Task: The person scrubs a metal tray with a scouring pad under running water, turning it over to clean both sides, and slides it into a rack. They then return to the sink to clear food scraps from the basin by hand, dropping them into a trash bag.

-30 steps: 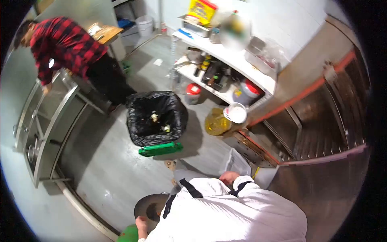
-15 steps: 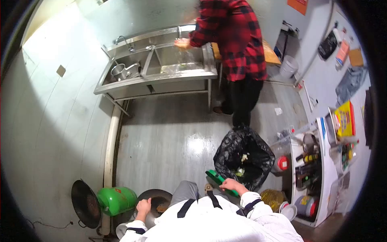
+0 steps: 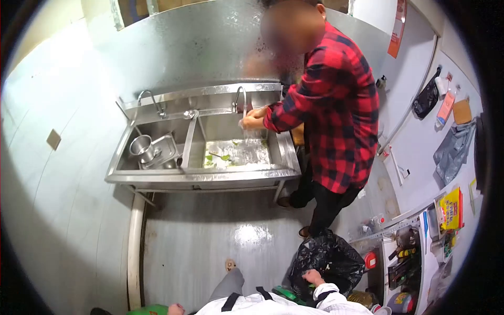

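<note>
My right hand [image 3: 313,277] is held with curled fingers over the near left side of a black bin bag [image 3: 336,257], and nothing shows in it. Close below this hand, a green plastic piece [image 3: 286,295] pokes out beside the bag. My left hand [image 3: 176,310] is cut off by the bottom edge; the part that shows looks loosely closed, close to a green gas cylinder [image 3: 152,311]. Ahead stands a steel double sink [image 3: 202,178], with green leaf scraps [image 3: 226,157] in its right basin.
A person in a red checked shirt [image 3: 336,105] stands at the sink, both hands under the running tap [image 3: 240,97]. A steel pot [image 3: 142,147] sits in the left basin. On the right is a shelf [image 3: 422,252] with bottles and tubs. Grey floor [image 3: 210,231] lies between me and the sink.
My view has tilted up and come closer to the sink. Both my hands now sit lower in view, the left mostly out of it. The wok has left the view.
</note>
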{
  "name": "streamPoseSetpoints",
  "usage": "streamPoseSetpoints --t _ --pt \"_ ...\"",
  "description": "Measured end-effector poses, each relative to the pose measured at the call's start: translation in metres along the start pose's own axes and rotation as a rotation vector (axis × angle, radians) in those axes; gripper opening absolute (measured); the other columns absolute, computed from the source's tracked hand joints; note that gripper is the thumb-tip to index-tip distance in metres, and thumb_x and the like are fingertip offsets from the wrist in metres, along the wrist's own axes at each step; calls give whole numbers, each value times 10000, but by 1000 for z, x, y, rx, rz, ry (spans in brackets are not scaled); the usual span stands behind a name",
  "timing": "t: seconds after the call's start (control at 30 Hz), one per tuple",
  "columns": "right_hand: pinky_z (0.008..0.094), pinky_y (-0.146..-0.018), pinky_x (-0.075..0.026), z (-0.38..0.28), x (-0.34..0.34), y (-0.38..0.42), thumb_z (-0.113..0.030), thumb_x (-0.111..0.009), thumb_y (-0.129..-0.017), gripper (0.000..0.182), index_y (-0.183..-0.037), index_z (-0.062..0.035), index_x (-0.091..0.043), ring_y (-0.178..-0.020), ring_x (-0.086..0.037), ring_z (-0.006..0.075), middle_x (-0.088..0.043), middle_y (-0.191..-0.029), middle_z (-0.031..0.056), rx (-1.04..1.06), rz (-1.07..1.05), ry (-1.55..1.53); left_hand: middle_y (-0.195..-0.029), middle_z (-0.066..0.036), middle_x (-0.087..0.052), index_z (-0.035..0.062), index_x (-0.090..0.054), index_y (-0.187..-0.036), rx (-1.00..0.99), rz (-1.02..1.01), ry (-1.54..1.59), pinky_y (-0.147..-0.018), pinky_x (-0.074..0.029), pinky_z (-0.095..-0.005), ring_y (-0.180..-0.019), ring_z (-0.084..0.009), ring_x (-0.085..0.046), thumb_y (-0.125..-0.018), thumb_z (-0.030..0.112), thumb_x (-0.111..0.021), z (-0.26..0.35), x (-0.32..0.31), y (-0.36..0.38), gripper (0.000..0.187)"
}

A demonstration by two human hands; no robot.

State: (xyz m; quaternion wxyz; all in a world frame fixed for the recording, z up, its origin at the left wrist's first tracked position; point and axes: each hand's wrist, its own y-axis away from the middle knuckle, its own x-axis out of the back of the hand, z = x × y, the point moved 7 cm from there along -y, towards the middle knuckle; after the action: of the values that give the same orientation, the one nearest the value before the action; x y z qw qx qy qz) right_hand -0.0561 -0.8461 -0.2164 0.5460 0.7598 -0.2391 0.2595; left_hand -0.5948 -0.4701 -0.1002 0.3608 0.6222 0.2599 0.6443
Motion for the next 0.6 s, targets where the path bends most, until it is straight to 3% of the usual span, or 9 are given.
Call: streamPoseSetpoints --t 0.03,0.1,0.17,0.2,0.27,0.4,0.53,0.6 --pt "372 -745 -481 3 -4 -9 -296 -671 -654 248 -793 -90 -671 -824 -618 285 -647 -843 126 -53 -57 -54 -1061 -218 -561 -42 -555 -1023 -5 -10 -9 -830 -427 -387 -938 -302 -540 -850 157 -502 -3 16 -27 269" --pt "363 -736 -484 -23 -2 -13 -243 -687 -646 230 -813 -87 -666 -818 -620 273 -649 -840 118 -115 -115 -119 -784 -158 -634 72 -644 -758 -2 378 66 -727 -484 -399 -807 -327 -607 -703 198 -589 -1 80 -64 148" --pt "340 -714 -485 -75 31 -7 -128 -653 -664 135 -790 -79 -661 -782 -624 246 -649 -786 95 57 58 -232 -812 -162 -629 88 -639 -764 -8 332 53 -743 -478 -406 -836 -319 -599 -709 194 -585 9 119 -103 131" --pt "340 -714 -485 -91 36 -11 -128 -653 -664 135 -790 -79 -661 -782 -624 246 -649 -786 95 41 58 -235 -841 -166 -624 103 -634 -769 -12 298 47 -758 -473 -413 -865 -312 -591 -716 190 -580 24 139 -119 116" --pt "274 -659 -481 -137 58 -21 46 -627 -621 180 -776 -43 -647 -695 -601 138 -632 -737 41 179 239 -350 -856 -169 -620 101 -636 -794 -51 302 4 -759 -472 -417 -871 -317 -587 -727 202 -576 57 178 -154 135" --pt "271 -653 -476 -179 72 -53 90 -532 -609 224 -746 -48 -642 -668 -594 154 -626 -707 49 195 342 -360 -970 -184 -588 99 -632 -911 -91 356 -24 -808 -438 -455 -965 -357 -536 -799 255 -523 124 236 -206 221" --pt "277 -632 -479 -198 86 -100 77 -553 -610 222 -751 -59 -655 -650 -590 150 -630 -690 48 147 191 -354 -1034 -147 -534 104 -602 -898 -172 547 23 -843 -410 -439 -1036 -325 -480 -735 158 -620 192 291 -195 173" --pt "283 -612 -480 -195 85 -130 54 -584 -622 179 -760 -42 -646 -645 -583 141 -620 -681 50 5 66 -519 -1022 -136 -519 104 -590 -882 -164 531 55 -845 -403 -436 -1032 -319 -475 -709 119 -635 213 303 -190 180"
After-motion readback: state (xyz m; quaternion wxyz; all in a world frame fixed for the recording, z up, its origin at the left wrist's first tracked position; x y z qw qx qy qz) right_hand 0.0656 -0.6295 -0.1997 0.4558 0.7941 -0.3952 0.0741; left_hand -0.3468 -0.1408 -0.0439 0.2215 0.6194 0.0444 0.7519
